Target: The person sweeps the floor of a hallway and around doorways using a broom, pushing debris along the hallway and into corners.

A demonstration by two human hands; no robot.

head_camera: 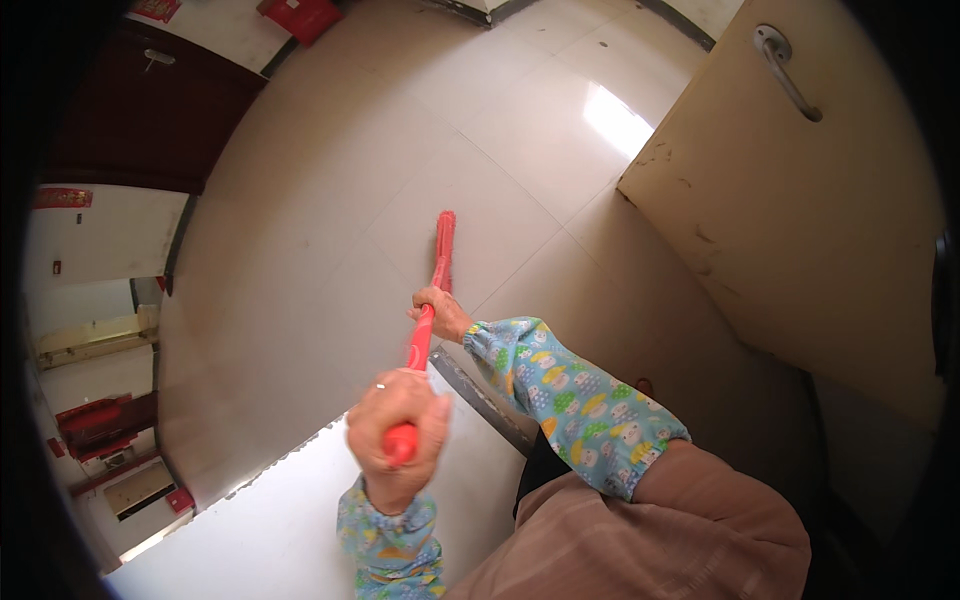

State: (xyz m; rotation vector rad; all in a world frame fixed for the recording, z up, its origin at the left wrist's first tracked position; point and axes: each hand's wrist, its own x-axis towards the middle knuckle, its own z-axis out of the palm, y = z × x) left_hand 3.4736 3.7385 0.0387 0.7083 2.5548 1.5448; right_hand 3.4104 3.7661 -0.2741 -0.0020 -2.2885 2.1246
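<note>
A red broom [445, 236] reaches away from me, its bristled head on the tiled floor [330, 217]. My left hand [397, 435] is closed round the top end of the red handle, slightly blurred, with a ring showing on one finger. Farther down the handle, close above the broom head, my right hand [444, 313] grips it. Both forearms wear light blue patterned sleeve covers. The lower part of the handle is partly hidden by my right hand.
To the right stands a cream door [750, 195] with a metal handle [787, 71] and scuff marks. A white wall [277, 532] with a dark skirting strip [480, 397] lies near me. At upper left are a dark red door [142, 112] and a red container [304, 19].
</note>
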